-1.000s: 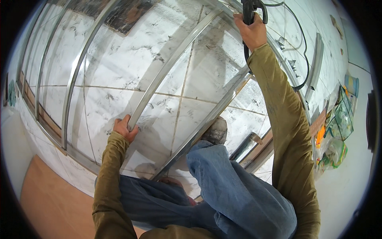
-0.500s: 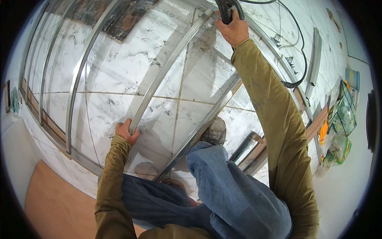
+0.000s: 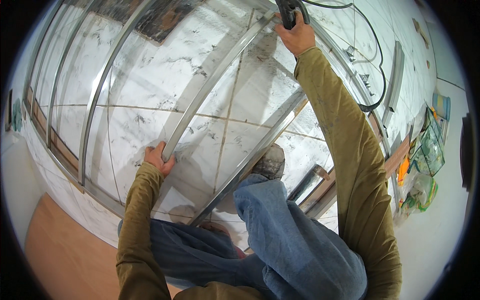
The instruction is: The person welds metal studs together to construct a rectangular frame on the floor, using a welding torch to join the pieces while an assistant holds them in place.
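Note:
My left hand (image 3: pixel 159 158) is closed around the near end of a long square metal bar (image 3: pixel 212 82). That bar slants away to the upper right, and its far end meets the side of a metal frame (image 3: pixel 332 44). There my right hand (image 3: pixel 298 40) grips the black handle of a corded tool (image 3: pixel 286 14). The tool's working end lies beyond the upper edge, so its exact kind is hidden. Another metal bar (image 3: pixel 250 155) crosses the frame between my arms, next to my boot (image 3: pixel 270 162).
Several parallel bars (image 3: pixel 95 95) span the frame on the left, over marbled floor tiles (image 3: pixel 150 80). A black cable (image 3: pixel 381 62) loops at the right, near a loose metal channel (image 3: pixel 394 82) and plastic bags (image 3: pixel 425 187). A dark tube (image 3: pixel 307 182) lies by my knee. A stained board (image 3: pixel 165 20) lies at the top.
The view has shifted slightly, so the frame sits a little higher at left. Both hands keep their grips, on the bar and the corded tool.

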Motion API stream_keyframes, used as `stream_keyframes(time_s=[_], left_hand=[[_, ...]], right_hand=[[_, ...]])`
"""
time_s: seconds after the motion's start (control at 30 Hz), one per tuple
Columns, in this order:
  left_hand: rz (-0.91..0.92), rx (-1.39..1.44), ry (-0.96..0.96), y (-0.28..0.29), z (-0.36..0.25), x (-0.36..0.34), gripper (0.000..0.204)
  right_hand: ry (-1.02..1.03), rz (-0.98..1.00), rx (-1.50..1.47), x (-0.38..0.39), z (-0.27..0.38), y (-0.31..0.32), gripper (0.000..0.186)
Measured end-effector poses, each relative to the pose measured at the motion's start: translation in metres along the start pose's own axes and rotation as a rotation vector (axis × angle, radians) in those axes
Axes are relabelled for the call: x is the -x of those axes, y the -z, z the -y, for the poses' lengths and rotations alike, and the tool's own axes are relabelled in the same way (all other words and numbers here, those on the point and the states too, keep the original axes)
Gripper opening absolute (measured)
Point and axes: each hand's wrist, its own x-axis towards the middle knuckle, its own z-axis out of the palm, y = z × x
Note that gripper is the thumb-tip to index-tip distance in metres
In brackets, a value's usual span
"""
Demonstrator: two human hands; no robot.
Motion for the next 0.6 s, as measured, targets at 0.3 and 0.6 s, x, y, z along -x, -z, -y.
stream_keyframes(time_s=[0.3, 0.6], left_hand=[[0.094, -0.004, 0.063, 0.008, -0.007, -0.001, 0.049], [0.069, 0.019, 0.094, 0.014, -0.017, 0.002, 0.05]], right_hand=[[0.006, 0.018, 0.031, -0.001, -0.004, 0.0, 0.061], [0.022, 0.01, 0.086, -0.001, -0.005, -0.004, 0.063]])
